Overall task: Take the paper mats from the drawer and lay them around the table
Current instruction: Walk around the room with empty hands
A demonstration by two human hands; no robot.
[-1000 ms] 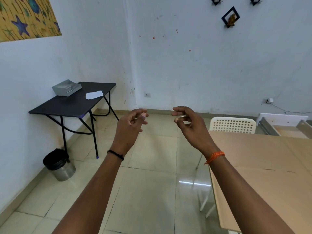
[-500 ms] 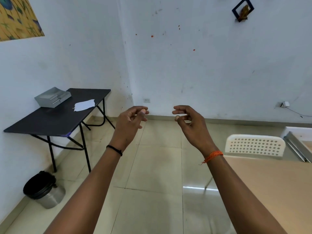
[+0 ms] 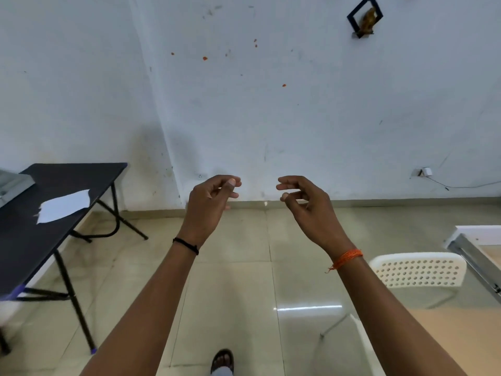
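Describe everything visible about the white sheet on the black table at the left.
The white sheet looks like thin paper, roughly four-sided, with a ragged, torn-looking left edge. It lies flat on the black table top, near the table's right edge and just right of a grey box that the frame cuts off. Neither hand touches it; only the tabletop does.
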